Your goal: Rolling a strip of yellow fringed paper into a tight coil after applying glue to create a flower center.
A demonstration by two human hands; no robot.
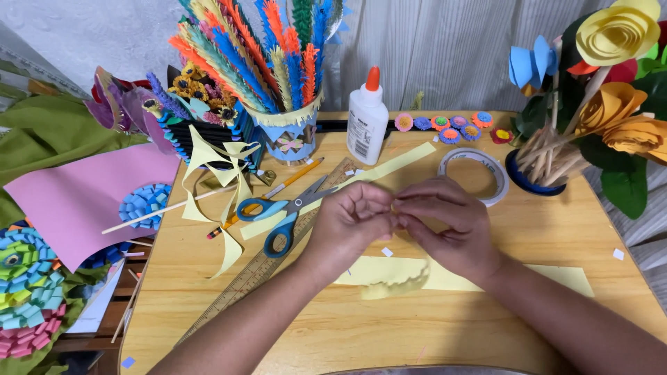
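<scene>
- wooden table [528,229] carries everything; pink sheet [83,194] hangs off its left edge
- cup of paper fronds [288,128] and glue bottle [367,118] at the back, tape roll [474,173] just right of the hands
- blue-handled scissors [281,212] lie on the ruler [257,274], apart from the left hand [347,226]
- yellow paper strip [389,278] sits under both wrists, fringed end curling up
- left hand and right hand [451,226] meet fingertip to fingertip, pinched shut on something small; too hidden to name, looks like a strip end
- step looks like rolling or pinching; next move needs steady fingertip pressure
</scene>
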